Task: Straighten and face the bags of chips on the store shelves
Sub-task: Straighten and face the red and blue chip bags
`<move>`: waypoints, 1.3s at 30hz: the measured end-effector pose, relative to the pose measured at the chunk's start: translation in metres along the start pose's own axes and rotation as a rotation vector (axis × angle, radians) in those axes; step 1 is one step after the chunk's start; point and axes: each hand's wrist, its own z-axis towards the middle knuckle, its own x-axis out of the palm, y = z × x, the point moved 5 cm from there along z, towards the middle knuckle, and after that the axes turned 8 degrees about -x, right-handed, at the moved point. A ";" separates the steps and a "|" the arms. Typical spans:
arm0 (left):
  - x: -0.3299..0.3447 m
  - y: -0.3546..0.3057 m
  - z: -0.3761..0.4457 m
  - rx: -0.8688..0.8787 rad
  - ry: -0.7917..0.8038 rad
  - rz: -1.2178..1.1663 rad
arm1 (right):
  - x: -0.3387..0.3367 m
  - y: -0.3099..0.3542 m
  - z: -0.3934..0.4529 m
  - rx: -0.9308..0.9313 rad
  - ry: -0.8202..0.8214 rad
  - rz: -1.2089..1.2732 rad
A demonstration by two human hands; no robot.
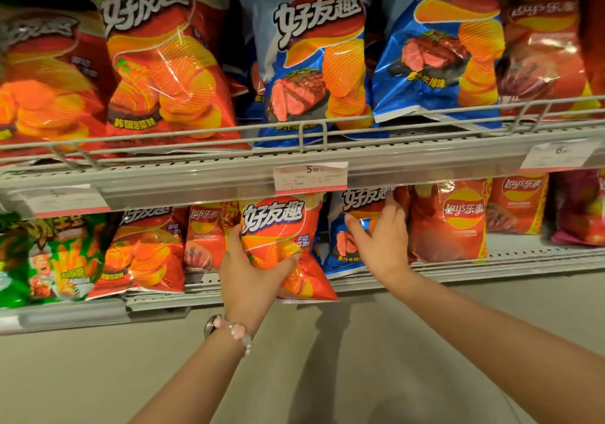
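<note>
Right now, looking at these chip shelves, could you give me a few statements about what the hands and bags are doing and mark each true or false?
1. The left hand grips an orange-red chip bag on the lower shelf. True.
2. The right hand is pulling a bag from the upper shelf. False: it rests on the blue steak-flavour bag on the lower shelf.
3. A beaded bracelet sits on the left wrist. True.
4. The price tag in the middle of the upper shelf's rail reads 9.90. False: it reads 5.90.
5. A green bag stands at the lower shelf's far left. True.
</note>
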 end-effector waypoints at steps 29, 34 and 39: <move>-0.044 0.044 0.092 -0.174 -0.134 0.554 | 0.019 0.038 -0.024 0.113 0.221 0.555; -0.038 0.051 0.102 -0.191 -0.146 0.659 | 0.016 0.033 -0.022 0.129 0.234 0.563; -0.035 0.052 0.098 -0.119 -0.174 0.511 | 0.016 0.031 -0.022 0.129 0.234 0.541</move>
